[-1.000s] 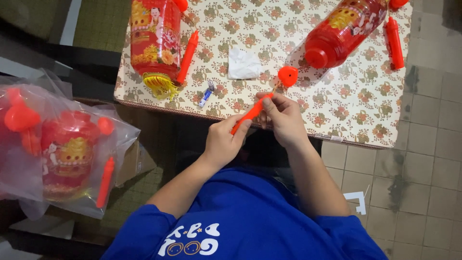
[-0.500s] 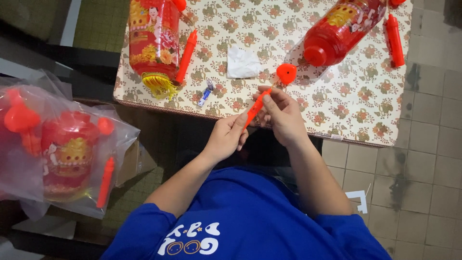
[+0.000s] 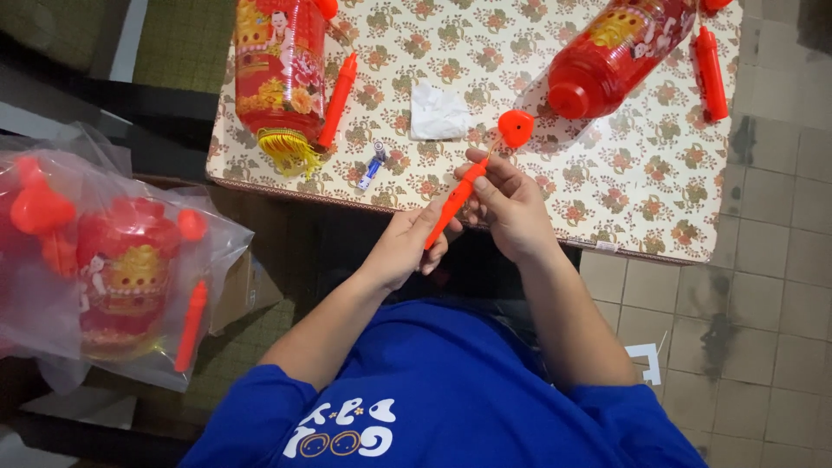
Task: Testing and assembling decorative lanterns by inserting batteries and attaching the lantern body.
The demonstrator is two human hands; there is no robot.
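Observation:
Both my hands hold one slim red plastic stick (image 3: 454, 198) at the table's near edge. My left hand (image 3: 407, 243) grips its lower end. My right hand (image 3: 507, 201) pinches its upper part. A thin wire runs from the stick's top to a red round cap (image 3: 516, 126) lying on the floral tablecloth (image 3: 624, 173). A small battery (image 3: 373, 165) and a crumpled white tissue (image 3: 437, 113) lie just left of my hands.
A red lantern (image 3: 277, 69) with a yellow tassel and a red stick (image 3: 338, 97) lie at the table's left. Another red lantern (image 3: 620, 52) and stick (image 3: 711, 71) lie at the right. A clear plastic bag (image 3: 113, 260) of lantern parts sits at my left. Tiled floor (image 3: 763, 286) at the right.
My hands have tilted the stick more upright and lifted it slightly. The red cap now sits right at the stick's upper tip, closer than before.

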